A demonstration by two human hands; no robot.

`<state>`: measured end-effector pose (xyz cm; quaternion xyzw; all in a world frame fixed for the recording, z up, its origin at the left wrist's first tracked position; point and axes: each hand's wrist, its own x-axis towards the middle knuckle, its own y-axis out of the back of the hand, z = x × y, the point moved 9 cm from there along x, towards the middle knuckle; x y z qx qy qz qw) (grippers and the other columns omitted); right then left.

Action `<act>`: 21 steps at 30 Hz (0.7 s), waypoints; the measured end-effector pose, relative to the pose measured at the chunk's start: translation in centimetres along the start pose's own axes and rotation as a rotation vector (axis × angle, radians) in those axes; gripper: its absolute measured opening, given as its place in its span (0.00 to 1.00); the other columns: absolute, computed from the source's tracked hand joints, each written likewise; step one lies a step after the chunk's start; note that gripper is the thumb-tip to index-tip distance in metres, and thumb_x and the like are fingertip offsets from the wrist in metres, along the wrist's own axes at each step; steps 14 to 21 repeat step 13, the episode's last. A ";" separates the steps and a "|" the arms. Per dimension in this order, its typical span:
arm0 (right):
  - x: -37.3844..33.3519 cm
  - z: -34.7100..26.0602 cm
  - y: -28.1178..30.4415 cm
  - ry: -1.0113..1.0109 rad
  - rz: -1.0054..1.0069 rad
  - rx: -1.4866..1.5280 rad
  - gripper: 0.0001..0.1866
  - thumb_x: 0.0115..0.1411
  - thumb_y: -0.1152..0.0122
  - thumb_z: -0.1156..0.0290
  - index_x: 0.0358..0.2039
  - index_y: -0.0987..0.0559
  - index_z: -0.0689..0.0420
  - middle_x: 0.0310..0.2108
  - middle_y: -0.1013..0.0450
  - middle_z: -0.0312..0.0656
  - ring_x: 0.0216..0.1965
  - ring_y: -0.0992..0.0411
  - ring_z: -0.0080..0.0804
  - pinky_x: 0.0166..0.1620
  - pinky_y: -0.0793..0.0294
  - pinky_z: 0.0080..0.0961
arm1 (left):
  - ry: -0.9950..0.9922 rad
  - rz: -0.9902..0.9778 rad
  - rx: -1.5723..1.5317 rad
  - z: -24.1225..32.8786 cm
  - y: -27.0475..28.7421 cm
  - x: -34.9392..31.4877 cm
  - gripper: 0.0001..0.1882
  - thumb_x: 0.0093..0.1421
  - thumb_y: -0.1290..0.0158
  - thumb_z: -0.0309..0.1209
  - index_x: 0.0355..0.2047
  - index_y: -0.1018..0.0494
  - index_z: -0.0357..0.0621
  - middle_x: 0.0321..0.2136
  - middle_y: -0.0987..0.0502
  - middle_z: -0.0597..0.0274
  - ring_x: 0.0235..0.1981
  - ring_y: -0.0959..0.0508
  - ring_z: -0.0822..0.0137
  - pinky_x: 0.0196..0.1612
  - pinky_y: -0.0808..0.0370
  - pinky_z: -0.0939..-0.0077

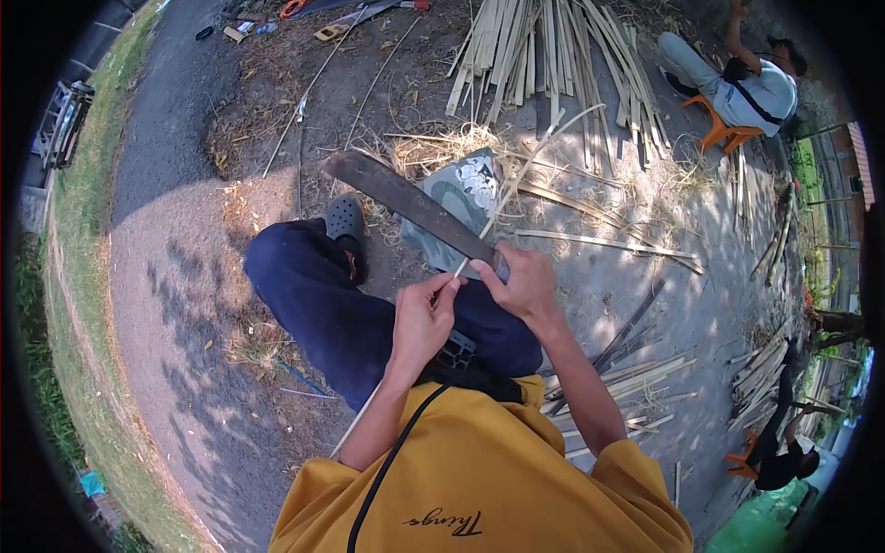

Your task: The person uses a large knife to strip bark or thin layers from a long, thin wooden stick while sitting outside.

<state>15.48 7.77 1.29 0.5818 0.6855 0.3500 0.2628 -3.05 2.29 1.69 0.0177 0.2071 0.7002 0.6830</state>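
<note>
My left hand (424, 321) is closed in a pinch on a thin pale strip (510, 189) that looks like split bamboo. The strip runs back under my left forearm and curves away beyond the blade to the far right. My right hand (524, 284) is closed round the near end of a long, dark machete (406, 201), its thumb close to the strip. The handle is hidden in the hand. The blade points to the far left, crossing over a grey-green patterned cloth (466, 184) by my knee. Strip and blade meet between my two hands.
Pale split strips (553, 55) lie heaped at the far side, with shavings (442, 147) nearby. More strips (636, 387) lie at the right. A saw (334, 31) rests at the far left. One person (761, 97) sits on an orange stool (724, 129); another person (779, 461) sits lower right.
</note>
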 end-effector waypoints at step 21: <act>0.2 1.8 -0.5 -0.082 0.013 0.036 0.31 0.63 0.35 0.37 0.41 0.14 0.58 0.21 0.22 0.59 0.28 0.20 0.64 0.34 0.22 0.53 | 0.051 -0.076 0.116 0.4 0.1 -0.4 0.10 0.73 0.44 0.27 0.45 0.13 0.38 0.24 0.19 0.64 0.27 0.26 0.81 0.30 0.27 0.77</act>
